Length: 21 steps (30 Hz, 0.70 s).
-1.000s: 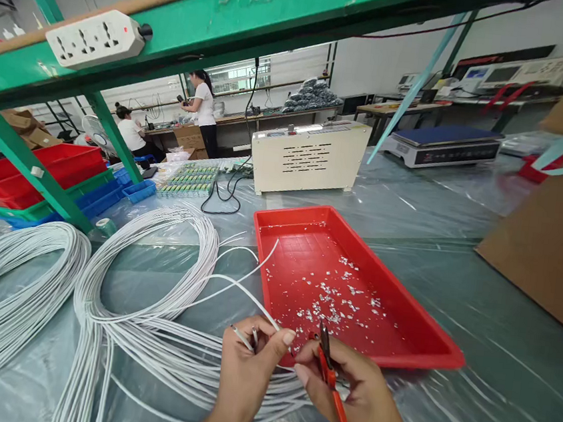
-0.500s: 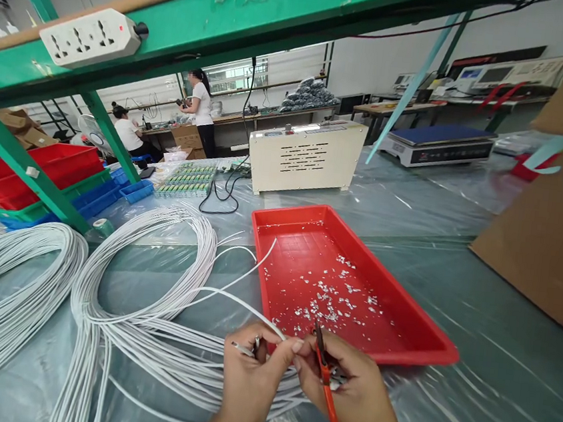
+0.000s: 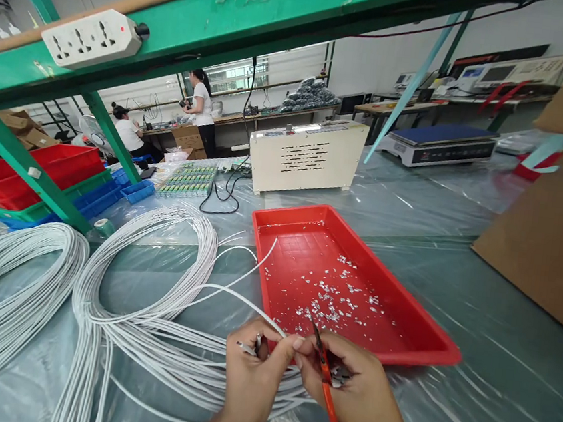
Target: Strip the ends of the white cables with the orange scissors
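My left hand (image 3: 257, 369) is closed on a white cable (image 3: 246, 300), pinching it between thumb and forefinger near its end. Another short cable end pokes out between the fingers of that hand. In my right hand (image 3: 353, 386) is a pair of orange-handled cutters (image 3: 328, 394), its dark jaws pointing up and away from me. The right thumb and fingertip meet the left ones at the cable's tip, which they hide. Just beyond both hands lies a red tray (image 3: 428, 347) with scattered silvery scraps (image 3: 332, 303) in it.
Two coils of white cable (image 3: 106, 253) lie on the plastic-covered table at left. Behind the tray stands a beige machine (image 3: 307, 157), with a scale (image 3: 436, 145) to its right. A cardboard box (image 3: 550, 239) borders the right side. A green shelf beam (image 3: 189, 33) crosses overhead.
Both hands keep nearly the same pose at the cable's end. The cutters' tips have shifted very slightly left. In the background, the standing person's hands have moved a little.
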### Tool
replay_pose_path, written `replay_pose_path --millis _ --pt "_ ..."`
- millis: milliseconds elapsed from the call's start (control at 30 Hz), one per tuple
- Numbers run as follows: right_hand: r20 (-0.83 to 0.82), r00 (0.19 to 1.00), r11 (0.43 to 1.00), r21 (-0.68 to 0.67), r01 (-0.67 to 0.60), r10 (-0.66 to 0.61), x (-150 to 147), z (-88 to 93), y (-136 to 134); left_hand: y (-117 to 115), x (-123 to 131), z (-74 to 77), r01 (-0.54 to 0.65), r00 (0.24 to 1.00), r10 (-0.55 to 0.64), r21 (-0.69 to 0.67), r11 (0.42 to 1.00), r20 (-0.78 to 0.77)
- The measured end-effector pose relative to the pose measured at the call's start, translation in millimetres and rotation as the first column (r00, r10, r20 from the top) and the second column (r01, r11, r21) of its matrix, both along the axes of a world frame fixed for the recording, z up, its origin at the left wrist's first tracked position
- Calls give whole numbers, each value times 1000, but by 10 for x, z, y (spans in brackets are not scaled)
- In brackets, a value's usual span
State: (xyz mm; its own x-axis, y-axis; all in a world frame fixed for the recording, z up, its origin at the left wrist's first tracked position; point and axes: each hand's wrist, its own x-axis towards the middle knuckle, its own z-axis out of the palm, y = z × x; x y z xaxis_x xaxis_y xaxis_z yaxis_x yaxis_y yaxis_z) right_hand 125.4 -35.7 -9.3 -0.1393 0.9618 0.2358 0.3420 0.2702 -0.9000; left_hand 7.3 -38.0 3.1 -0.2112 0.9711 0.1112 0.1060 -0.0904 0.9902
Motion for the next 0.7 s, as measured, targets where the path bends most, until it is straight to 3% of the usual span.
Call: replay_pose_path --millis 133,300,700 --pt "-78 997 999 -49 -5 2 -4 0 3 5 3 7 31 999 -30 -19 999 44" --pt "-61 998 999 -54 -4 1 2 -10 17 2 9 14 16 1000 -16 17 1000 -26" --pt "56 998 997 73 17 -21 -24 61 -5 -15 21 -2 17 1000 -16 -61 998 16"
